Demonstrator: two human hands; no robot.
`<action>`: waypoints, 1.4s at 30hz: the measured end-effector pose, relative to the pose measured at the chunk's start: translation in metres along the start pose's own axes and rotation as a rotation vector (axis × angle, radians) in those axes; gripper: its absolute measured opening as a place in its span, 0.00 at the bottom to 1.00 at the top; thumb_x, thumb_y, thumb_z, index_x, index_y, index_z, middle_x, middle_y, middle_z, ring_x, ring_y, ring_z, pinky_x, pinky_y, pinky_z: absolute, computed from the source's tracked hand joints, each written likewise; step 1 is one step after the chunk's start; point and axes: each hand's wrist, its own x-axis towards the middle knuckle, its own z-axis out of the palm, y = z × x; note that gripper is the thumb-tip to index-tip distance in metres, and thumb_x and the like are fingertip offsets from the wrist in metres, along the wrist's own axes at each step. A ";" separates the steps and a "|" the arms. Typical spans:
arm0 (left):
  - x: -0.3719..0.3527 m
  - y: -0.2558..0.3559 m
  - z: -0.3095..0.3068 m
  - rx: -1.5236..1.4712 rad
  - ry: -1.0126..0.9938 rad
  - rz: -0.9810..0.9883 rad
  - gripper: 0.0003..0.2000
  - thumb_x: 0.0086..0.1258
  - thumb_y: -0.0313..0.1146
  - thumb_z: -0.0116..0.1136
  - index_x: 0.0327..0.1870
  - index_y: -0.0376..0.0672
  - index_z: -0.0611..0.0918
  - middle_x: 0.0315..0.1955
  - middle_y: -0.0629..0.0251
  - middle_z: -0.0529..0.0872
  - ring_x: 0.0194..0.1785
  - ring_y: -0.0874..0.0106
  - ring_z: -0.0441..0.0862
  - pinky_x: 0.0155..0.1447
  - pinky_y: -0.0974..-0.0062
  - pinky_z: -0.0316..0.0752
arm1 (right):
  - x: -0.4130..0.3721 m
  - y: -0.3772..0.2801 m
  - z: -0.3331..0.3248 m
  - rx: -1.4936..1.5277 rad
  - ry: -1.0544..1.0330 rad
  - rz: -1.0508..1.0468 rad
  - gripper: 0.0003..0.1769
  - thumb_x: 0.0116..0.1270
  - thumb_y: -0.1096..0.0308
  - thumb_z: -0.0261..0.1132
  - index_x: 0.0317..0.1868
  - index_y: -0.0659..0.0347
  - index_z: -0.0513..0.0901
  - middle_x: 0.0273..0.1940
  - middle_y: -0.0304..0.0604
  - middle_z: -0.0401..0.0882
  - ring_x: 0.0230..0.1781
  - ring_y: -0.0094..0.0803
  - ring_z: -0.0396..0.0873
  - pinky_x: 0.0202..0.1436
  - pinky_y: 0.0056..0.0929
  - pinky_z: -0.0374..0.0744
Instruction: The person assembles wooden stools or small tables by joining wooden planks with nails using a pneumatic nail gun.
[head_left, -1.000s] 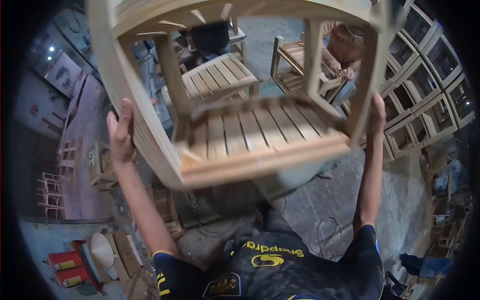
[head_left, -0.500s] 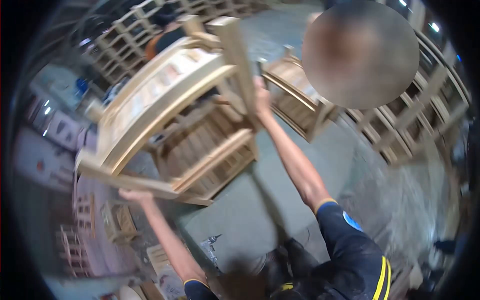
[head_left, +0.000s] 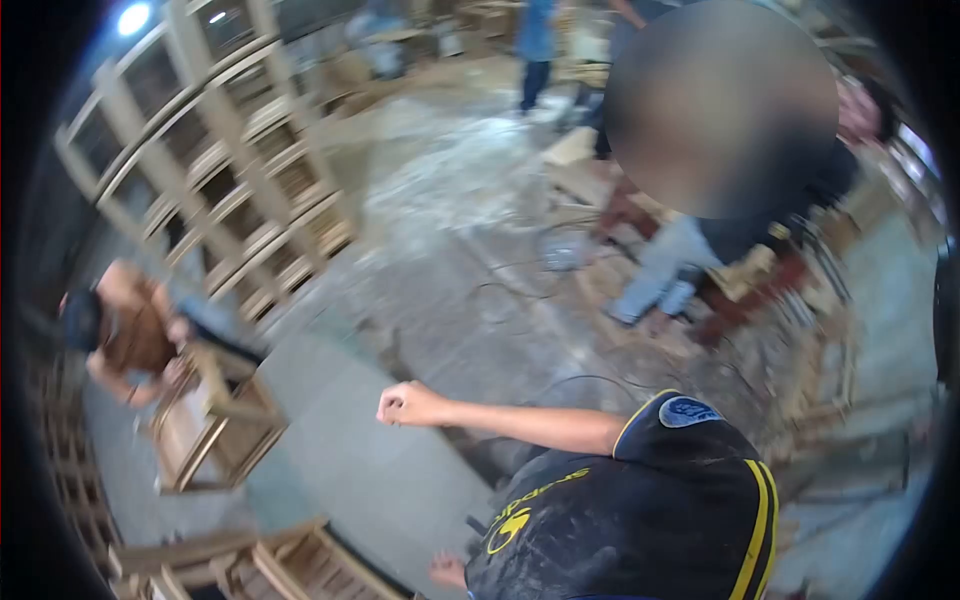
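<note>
My right hand [head_left: 410, 403] is held out in front of my body over the grey floor mat, its fingers curled closed with nothing visible in them. Low in the view, my left hand [head_left: 447, 568] shows small beside my dark shirt, its fingers loosely apart and holding nothing I see. Left of it stands a slatted wooden furniture frame [head_left: 300, 560], cut off by the bottom edge; a gap separates it from the hand. A small dark piece [head_left: 476, 524] pokes out beside my shirt, just above the left hand.
At left, a person [head_left: 130, 330] bends over a small wooden cabinet-like piece [head_left: 215, 425]. Stacked wooden frames [head_left: 215, 160] rise behind. Another person sits at right among wood pieces and a red beam [head_left: 750, 300]. A cable [head_left: 515, 290] crosses the dusty floor; someone in blue [head_left: 537, 40] stands farther back.
Both hands have let go of the wooden furniture frame they were gripping, and it now stands at the lower left. My view has swung right, and my right arm has drawn back across my body.
</note>
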 end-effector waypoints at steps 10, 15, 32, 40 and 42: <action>-0.033 -0.041 0.509 0.780 -0.711 -0.023 0.17 0.72 0.49 0.50 0.47 0.45 0.80 0.33 0.64 0.85 0.32 0.69 0.82 0.39 0.72 0.75 | -0.306 -0.137 -0.304 -0.146 1.123 -0.351 0.10 0.63 0.66 0.68 0.41 0.61 0.81 0.36 0.35 0.81 0.37 0.21 0.78 0.42 0.21 0.76; -0.119 -0.046 0.628 0.547 -0.977 -0.034 0.19 0.72 0.52 0.50 0.50 0.46 0.78 0.42 0.65 0.84 0.42 0.69 0.81 0.48 0.69 0.73 | -0.378 -0.227 -0.375 -0.634 1.410 -0.576 0.19 0.57 0.60 0.72 0.45 0.62 0.81 0.41 0.37 0.80 0.41 0.24 0.77 0.42 0.26 0.78; -0.182 -0.203 0.914 0.426 -1.262 -0.104 0.26 0.73 0.55 0.45 0.61 0.44 0.72 0.57 0.58 0.77 0.53 0.61 0.78 0.58 0.60 0.72 | -0.291 -0.241 -0.475 -0.855 1.279 -0.568 0.58 0.49 0.43 0.76 0.69 0.73 0.59 0.60 0.66 0.71 0.61 0.55 0.73 0.72 0.51 0.61; -0.134 -0.286 0.867 0.429 -1.160 -0.209 0.28 0.73 0.57 0.43 0.63 0.44 0.70 0.59 0.58 0.74 0.55 0.60 0.76 0.60 0.59 0.70 | -0.307 -0.152 -0.370 -0.724 1.177 -0.485 0.27 0.53 0.60 0.73 0.53 0.59 0.78 0.45 0.44 0.83 0.49 0.42 0.81 0.65 0.45 0.66; -0.130 -0.298 0.831 0.360 -1.113 -0.214 0.29 0.73 0.58 0.43 0.64 0.44 0.69 0.60 0.58 0.74 0.56 0.60 0.75 0.60 0.58 0.70 | -0.300 -0.130 -0.348 -0.729 1.087 -0.508 0.25 0.53 0.61 0.73 0.51 0.59 0.79 0.43 0.42 0.83 0.46 0.41 0.81 0.59 0.38 0.72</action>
